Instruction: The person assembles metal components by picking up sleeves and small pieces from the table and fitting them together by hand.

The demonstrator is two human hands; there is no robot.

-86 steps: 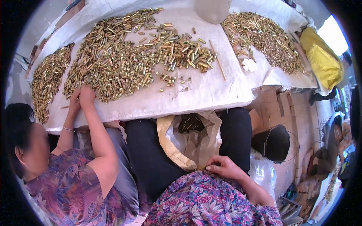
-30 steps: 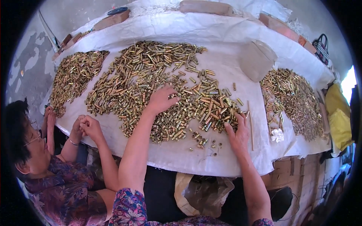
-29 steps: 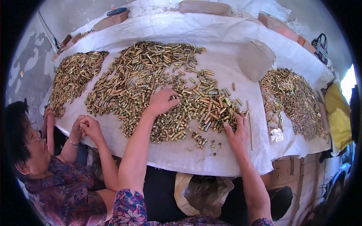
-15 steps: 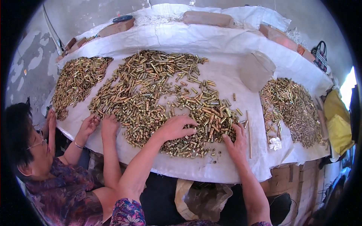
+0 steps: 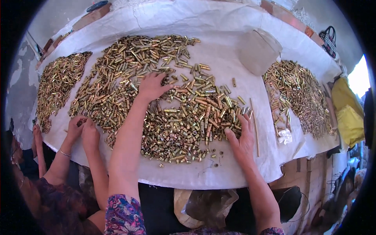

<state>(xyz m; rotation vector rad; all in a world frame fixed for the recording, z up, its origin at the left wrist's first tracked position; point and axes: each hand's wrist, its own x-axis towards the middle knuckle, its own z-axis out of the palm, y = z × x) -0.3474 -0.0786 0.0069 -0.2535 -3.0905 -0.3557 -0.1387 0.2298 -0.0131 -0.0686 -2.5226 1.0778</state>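
Note:
A wide pile of small brass-coloured metal sleeves (image 5: 117,86) covers the middle of the white cloth (image 5: 219,172). My left hand (image 5: 152,87) rests over the far middle of this pile, fingers spread and touching pieces. At the pile's right edge, my right hand (image 5: 241,141) has its thumb and fingers apart, next to longer tubes (image 5: 209,113). Neither hand visibly grips a piece. Nearer me, short ring-like pieces (image 5: 176,141) gather between my forearms. A thin stick (image 5: 255,127) lies just right of my right hand.
Other heaps of metal pieces lie at far left (image 5: 60,82) and right (image 5: 299,98). A translucent plastic jug (image 5: 259,51) stands at the back right. On the left, a co-worker's hands (image 5: 83,127) pinch something at the pile's edge. Below the table hangs an open bag (image 5: 205,205).
My left hand has moved away and to the left, from the near ring-like pieces onto the farther pile. My right hand stays at the pile's right edge. The view has shifted.

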